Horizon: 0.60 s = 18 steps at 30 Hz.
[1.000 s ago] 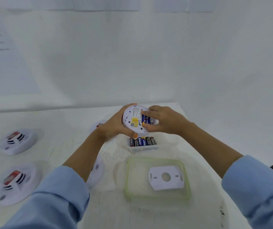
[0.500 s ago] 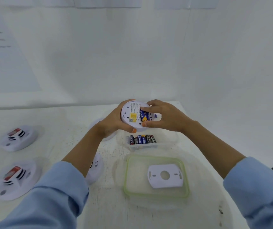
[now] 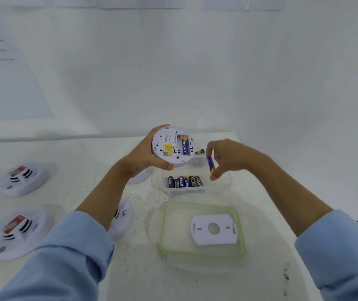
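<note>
My left hand point(image 3: 144, 157) grips a round white smoke detector point(image 3: 170, 146), held up with its back toward me. One blue and yellow battery point(image 3: 185, 145) lies in the open battery bay, and a yellow sticker sits beside it. My right hand point(image 3: 228, 158) is to the right of the detector and pinches a second blue and yellow battery point(image 3: 210, 164) between thumb and fingers, upright, above a clear plastic box point(image 3: 186, 190) that holds several batteries point(image 3: 184, 181).
A clear container with a green rim point(image 3: 165, 224) holds a white mounting plate point(image 3: 214, 229). Two smoke detectors point(image 3: 24, 179) point(image 3: 18, 232) lie at the left, another point(image 3: 121, 218) lies under my left forearm. The table edge runs along the right.
My right hand has pulled away from the detector's battery bay to the right and now holds one battery clear of it. The detector has risen slightly in my left hand.
</note>
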Motion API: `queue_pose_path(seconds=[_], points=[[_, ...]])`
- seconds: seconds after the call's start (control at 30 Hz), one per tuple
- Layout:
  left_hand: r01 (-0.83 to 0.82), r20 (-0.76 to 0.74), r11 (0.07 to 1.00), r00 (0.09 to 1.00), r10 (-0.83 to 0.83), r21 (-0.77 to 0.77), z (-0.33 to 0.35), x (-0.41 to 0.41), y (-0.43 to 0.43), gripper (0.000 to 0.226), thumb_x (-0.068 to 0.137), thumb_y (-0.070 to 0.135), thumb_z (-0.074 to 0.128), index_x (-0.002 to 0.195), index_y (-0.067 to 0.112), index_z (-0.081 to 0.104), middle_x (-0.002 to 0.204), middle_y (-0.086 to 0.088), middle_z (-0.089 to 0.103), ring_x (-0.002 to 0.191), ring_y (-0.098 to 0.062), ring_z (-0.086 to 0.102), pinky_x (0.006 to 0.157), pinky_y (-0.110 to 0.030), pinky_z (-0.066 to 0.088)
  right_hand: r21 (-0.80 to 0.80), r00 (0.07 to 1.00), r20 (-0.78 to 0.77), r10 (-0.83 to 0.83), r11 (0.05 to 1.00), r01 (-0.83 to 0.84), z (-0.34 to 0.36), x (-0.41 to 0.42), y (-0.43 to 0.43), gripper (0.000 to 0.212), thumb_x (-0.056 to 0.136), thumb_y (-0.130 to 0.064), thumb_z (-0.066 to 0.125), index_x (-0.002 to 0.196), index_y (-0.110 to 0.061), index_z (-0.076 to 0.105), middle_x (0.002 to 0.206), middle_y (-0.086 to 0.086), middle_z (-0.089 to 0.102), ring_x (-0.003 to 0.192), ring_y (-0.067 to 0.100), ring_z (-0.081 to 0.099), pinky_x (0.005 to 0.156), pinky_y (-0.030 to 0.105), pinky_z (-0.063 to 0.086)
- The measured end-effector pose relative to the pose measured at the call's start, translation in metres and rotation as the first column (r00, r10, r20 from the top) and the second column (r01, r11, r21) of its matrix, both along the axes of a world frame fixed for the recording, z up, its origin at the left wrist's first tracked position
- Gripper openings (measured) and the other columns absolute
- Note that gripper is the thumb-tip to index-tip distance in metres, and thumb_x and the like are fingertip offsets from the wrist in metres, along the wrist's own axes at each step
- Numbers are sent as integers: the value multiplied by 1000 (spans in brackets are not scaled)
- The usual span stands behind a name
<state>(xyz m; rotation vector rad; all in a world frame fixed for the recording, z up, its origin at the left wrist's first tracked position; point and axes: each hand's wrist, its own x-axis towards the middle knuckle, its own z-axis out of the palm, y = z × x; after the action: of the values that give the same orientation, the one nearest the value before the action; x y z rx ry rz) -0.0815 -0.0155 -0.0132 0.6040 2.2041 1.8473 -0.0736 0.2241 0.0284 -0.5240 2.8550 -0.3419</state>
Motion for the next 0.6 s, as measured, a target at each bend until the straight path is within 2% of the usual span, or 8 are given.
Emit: queue_pose_path(seconds=[0.07, 0.13, 0.23, 0.27, 0.37, 0.5, 0.53, 0.6], points=[[-2, -8, 1000, 1000, 2, -11, 1, 0, 1, 99, 50, -5, 76, 134, 26, 34, 125, 7, 52, 111, -3, 55, 81, -19, 50, 228, 999, -2, 43, 973, -41, -12, 2, -10, 55, 65, -30, 81, 110, -15, 52, 87, -3, 53, 83, 20, 53, 63, 26, 37], [-3, -8, 1000, 1000, 3, -18, 1, 1, 1, 98, 50, -4, 76, 133, 27, 34, 124, 8, 52, 111, -3, 54, 81, -19, 51, 374, 993, -43, 107, 924, -83, -23, 0, -20, 44, 73, -24, 73, 111, -11, 55, 100, 5, 60, 88, 24, 58, 67, 27, 39], [-5, -8, 1000, 1000, 5, -21, 1, 2, 1, 97, 50, -4, 76, 132, 29, 35, 123, 8, 53, 111, -4, 54, 81, -20, 51, 486, 982, -68, 178, 865, -124, -33, -4, -28, 18, 80, -14, 61, 96, -10, 54, 79, 2, 54, 74, 22, 52, 63, 27, 38], [-5, -7, 1000, 1000, 5, -22, 1, 2, 1, 97, 50, -4, 76, 132, 28, 35, 123, 8, 52, 111, -4, 54, 81, -20, 51, 500, 979, -67, 193, 855, -134, -35, -5, -29, 15, 81, -14, 59, 95, -11, 54, 78, 2, 52, 74, 21, 51, 64, 27, 39], [-2, -6, 1000, 1000, 2, -29, 0, 2, 0, 98, 50, -3, 76, 133, 27, 34, 124, 6, 52, 113, -7, 53, 81, -20, 51, 479, 979, -54, 195, 866, -146, -43, -10, -31, 29, 84, -19, 58, 111, -10, 58, 103, 7, 61, 89, 23, 58, 70, 30, 44], [-1, -3, 1000, 1000, 1, -25, 1, 3, 2, 97, 50, -3, 75, 133, 27, 34, 123, 7, 52, 112, -7, 53, 81, -19, 51, 343, 989, 30, 145, 928, -147, -41, -14, -29, 45, 82, -29, 66, 123, -17, 53, 119, 3, 58, 108, 23, 54, 84, 31, 43], [-1, -5, 1000, 1000, 0, -26, 1, 3, 2, 97, 50, -3, 75, 132, 27, 34, 123, 8, 52, 112, -7, 53, 80, -19, 51, 283, 991, 62, 118, 950, -131, -36, -13, -27, 52, 80, -34, 69, 126, -18, 51, 117, 1, 57, 111, 22, 52, 87, 31, 40], [2, -5, 1000, 1000, -2, -24, 1, 3, 2, 97, 50, -3, 75, 133, 27, 33, 124, 7, 51, 114, -9, 52, 81, -19, 51, 138, 994, 68, 84, 986, -93, -20, -10, -22, 54, 76, -36, 73, 122, -16, 54, 98, -4, 53, 101, 19, 50, 82, 27, 37]])
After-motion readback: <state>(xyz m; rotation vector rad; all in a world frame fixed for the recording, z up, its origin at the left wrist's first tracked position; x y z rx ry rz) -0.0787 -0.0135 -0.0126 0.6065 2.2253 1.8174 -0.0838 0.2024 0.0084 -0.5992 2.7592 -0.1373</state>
